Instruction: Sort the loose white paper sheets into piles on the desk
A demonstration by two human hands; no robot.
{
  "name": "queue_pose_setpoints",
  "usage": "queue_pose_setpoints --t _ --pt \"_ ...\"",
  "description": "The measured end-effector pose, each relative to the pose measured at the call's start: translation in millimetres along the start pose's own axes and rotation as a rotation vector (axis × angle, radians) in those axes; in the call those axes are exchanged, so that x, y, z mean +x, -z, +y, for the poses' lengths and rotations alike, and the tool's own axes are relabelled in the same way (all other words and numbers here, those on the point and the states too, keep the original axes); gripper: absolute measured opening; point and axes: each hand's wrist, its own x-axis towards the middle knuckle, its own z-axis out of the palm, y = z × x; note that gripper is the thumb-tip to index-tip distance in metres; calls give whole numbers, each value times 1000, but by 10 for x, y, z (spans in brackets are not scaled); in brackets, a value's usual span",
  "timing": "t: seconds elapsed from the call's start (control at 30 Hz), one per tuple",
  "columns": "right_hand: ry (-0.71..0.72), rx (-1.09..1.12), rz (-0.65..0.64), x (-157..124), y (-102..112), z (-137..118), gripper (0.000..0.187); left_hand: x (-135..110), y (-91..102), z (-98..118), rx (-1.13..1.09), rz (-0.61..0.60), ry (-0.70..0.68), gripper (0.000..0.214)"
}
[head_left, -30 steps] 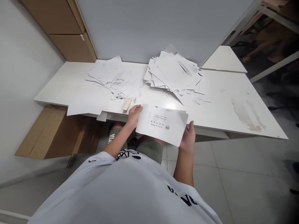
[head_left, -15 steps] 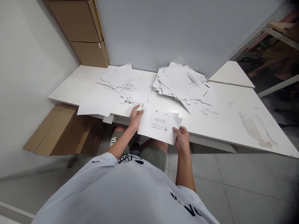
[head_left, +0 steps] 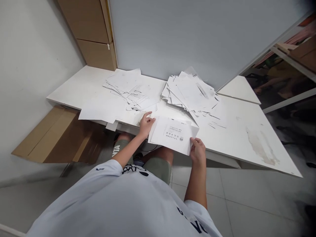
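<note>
You held the white printed sheet (head_left: pixel 170 135) up in front of you at the near edge of the white table (head_left: pixel 237 138), just below the centre of the frame, with its printed heading and round emblem upside down from where you stood. Its top edge lay over the tabletop, and its lower corner reached past the table's front edge. I could not tell whether it was a single sheet or an envelope.

Your right hand (head_left: pixel 197 152) had the lower right corner, with the thumb (head_left: pixel 193 140) on top and the other fingers tucked out of sight beneath, a firm but small pinch. Your left hand (head_left: pixel 146 125) stood at the sheet's left edge, its fingers loosely curled and slightly spread. I could not tell whether it gripped the paper or only steadied it.

Both forearms angled inward from your sides, with the elbows low and the wrists relaxed. That pose looked right for the job: a light two-handed hold, clear of the table, seemed the best way to avoid creasing the paper while keeping the print readable.

Two loose heaps of paper (head_left: pixel 190 92) (head_left: pixel 128 89) lay beyond your hands at the top centre, and a flat cardboard box (head_left: pixel 56 136) sat at the lower left.
</note>
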Motion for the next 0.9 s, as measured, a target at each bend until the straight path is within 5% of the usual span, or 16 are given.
queue_pose_setpoints --t 0.23,0.73,0.9 --pt "109 -69 230 312 182 -118 46 373 -200 -219 191 75 -80 38" --pt "97 -203 110 511 -37 -105 40 430 -167 -262 410 -199 16 69" --pt "274 -541 337 602 157 -156 19 419 -185 -254 478 -170 1 60"
